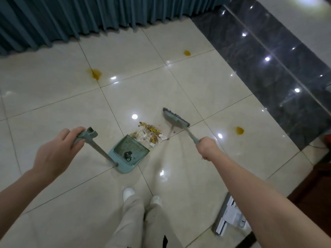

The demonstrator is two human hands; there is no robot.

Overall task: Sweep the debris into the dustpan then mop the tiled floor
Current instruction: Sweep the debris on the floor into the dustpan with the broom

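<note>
The left grip [57,153] is curled round the top of the dustpan [136,149] handle; the right grip [207,149] is clamped on the broom [176,119] handle. The debris [148,134] lies on the tiled floor [215,86] at the far lip of the dustpan, with the broom head just right of it.

dim, glare spots on glossy floor [161,90]

floor [179,90]: glossy tile | dustpan [133,149]: matt plastic | curtain [71,17]: pleated cloth
</note>
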